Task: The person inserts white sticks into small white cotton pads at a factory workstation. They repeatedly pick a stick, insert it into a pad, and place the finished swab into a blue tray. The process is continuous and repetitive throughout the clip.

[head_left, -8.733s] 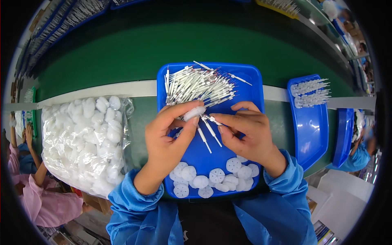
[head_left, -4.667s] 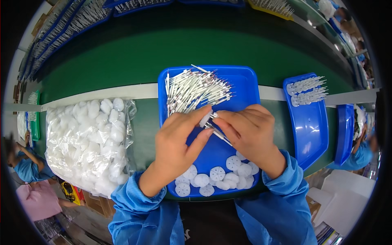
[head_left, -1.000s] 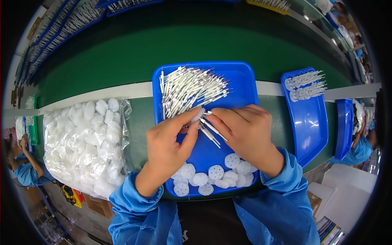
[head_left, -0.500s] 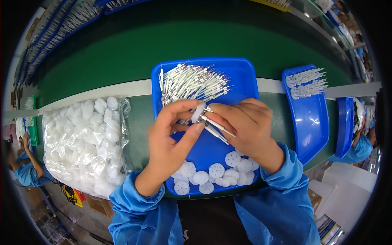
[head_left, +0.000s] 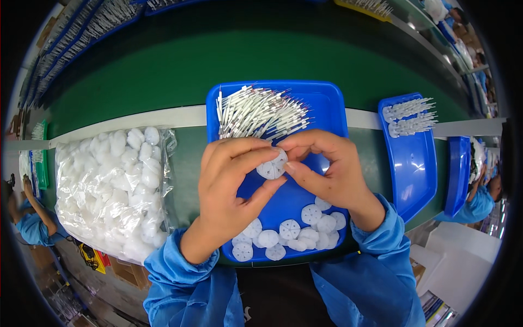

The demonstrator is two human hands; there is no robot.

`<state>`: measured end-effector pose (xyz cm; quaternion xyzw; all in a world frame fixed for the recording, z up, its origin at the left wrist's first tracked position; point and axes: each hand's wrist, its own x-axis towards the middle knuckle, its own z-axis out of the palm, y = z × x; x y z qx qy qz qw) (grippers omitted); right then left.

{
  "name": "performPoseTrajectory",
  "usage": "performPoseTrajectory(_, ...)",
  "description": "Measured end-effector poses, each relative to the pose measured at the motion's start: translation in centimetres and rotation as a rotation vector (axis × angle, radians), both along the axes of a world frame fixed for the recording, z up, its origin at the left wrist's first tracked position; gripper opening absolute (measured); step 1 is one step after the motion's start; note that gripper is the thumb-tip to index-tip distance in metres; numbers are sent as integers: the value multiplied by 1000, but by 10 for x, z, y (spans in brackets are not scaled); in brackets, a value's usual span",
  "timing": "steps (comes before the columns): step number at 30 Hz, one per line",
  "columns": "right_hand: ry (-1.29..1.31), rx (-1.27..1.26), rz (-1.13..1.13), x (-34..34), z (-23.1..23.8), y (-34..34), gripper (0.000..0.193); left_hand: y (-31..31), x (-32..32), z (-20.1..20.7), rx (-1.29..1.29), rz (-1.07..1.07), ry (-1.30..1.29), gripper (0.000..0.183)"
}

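A round, translucent white plastic disc with small holes in its face is held up over the middle of a blue tray. My left hand grips its left side between thumb and fingers. The thumb and forefinger of my right hand pinch its right edge. Whether any sticks are set in the disc, I cannot tell, as its back is hidden. Beyond my hands, a heap of thin white sticks with dark reddish tips fills the tray's far left. Loose white discs lie along its near edge.
To the left lies a clear plastic bag full of white discs. A smaller blue tray at the right carries discs with sticks. Stick-filled blue trays line the far left. Other people in blue sleeves work at both sides.
The disc has turned from edge-on to face me. White sticks that stuck out of it toward my right hand no longer show. My right fingers have shifted to its edge.
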<state>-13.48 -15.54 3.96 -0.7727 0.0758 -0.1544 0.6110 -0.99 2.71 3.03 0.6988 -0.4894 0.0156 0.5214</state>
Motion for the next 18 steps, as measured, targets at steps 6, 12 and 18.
performPoseTrajectory(6, -12, 175, 30, -2, -9, 4, 32, -3, -4, -2, -27, 57, -145, 47)
performPoseTrajectory(12, -34, 176, 56, -2, -13, 3, 34, -4, -6, 0, -22, 88, -206, 44)
performPoseTrajectory(18, -35, 198, 41, -2, -15, 9, 32, -4, -7, 1, -12, 86, -246, 42)
